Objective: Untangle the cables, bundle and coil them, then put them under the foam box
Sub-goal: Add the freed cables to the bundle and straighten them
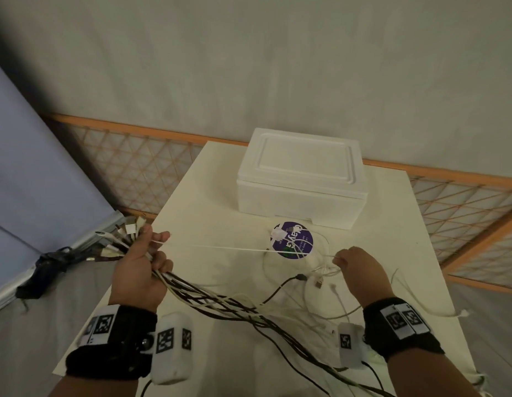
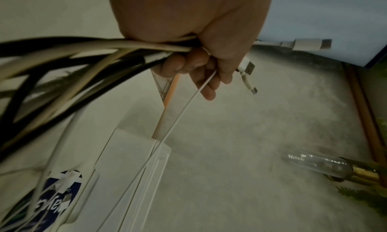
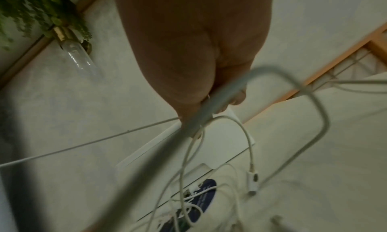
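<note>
**Kid:** Why is your left hand [image 1: 138, 270] so full?

**Me:** My fingers are curled tight around the bundle of cables [image 1: 191, 293]. All the plug ends [image 1: 120, 239] stick out past my thumb, off the left edge of the table [image 1: 209, 179]. I hold them that way so the ends stay lined up and don't slip back into the mess.

**Kid:** And that thin white cable [image 1: 220, 248]?

**Me:** It runs nearly straight from my left fingers [image 2: 207, 88] across to my right hand [image 1: 356, 269]. My right hand pinches a white cable between thumb and fingertips, just above the loose pile [image 1: 312, 270] in the middle of the table. I can't tell if it is the same one. I think stretching it shows me where it crosses the others.

**Kid:** Where do they all go?

**Me:** Under the foam box [image 1: 302, 179]. It sits closed at the far edge of the table. A round purple sticker [image 1: 292, 240] lies right in front of it, with white cables looped over it.

**Kid:** Are you almost done?

**Me:** Not yet, I think. Lots of cables are in my left hand, but some lie loose near the right edge, and long tails hang off the near edge. Nothing is coiled.

**Kid:** What could go wrong?

**Me:** If I tug hard, a knot may get tighter, so I should pull slowly.
</note>
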A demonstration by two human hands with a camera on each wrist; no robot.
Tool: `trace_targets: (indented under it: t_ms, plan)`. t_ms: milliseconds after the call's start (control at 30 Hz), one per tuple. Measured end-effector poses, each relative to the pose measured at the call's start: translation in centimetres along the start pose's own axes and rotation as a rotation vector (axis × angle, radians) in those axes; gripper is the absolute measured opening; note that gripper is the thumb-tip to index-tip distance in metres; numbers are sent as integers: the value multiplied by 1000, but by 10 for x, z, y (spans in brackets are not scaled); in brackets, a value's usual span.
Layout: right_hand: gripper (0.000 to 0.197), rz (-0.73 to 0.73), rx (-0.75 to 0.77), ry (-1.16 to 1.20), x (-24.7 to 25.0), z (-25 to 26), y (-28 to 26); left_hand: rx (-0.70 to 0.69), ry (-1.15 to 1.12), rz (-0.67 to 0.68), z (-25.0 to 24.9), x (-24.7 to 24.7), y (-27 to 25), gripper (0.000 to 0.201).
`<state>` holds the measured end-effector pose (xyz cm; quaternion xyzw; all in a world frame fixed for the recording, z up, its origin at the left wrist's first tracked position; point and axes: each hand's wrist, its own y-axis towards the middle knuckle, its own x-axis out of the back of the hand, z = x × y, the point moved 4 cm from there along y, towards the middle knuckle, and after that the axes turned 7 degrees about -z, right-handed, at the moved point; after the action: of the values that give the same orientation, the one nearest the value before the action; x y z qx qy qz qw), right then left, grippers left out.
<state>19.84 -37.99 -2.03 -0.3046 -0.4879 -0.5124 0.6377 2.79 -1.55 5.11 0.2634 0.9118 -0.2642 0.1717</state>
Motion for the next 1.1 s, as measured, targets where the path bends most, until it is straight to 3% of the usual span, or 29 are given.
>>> trace_targets:
  t_ms: [167,333,500,600,700,767,800,867,933,1000,1100]
  plan:
    - [17,60,-176,5,0,-36,-15,9,-42,-21,-1,8,8,40]
    - [21,-6,-177,114,10,-21,-18,36,-82,-7,14,2,7,26]
    - [17,-55,-19,300,50,40,-10,101,-19,173,14,-21,-20,38]
    - [17,-18,114,419,72,89,-16,63,121,269,21,-37,-35,37]
    - [16,58,364,270,70,138,-30,7,317,337,37,-59,-56,21]
    - [7,-24,553,132,67,162,-40,-26,461,413,46,-73,-72,8]
    - [3,-68,636,110,68,169,-44,-52,551,460,50,-78,-80,6]
    - [17,-107,729,110,66,173,-49,-95,721,523,56,-82,-88,14]
    - [15,-79,719,134,65,171,-52,-106,787,498,55,-81,-87,14]
    - [6,-37,614,179,63,165,-51,-113,804,446,49,-75,-81,10]
    - [23,80,441,170,53,146,-45,-63,680,375,38,-65,-72,17]
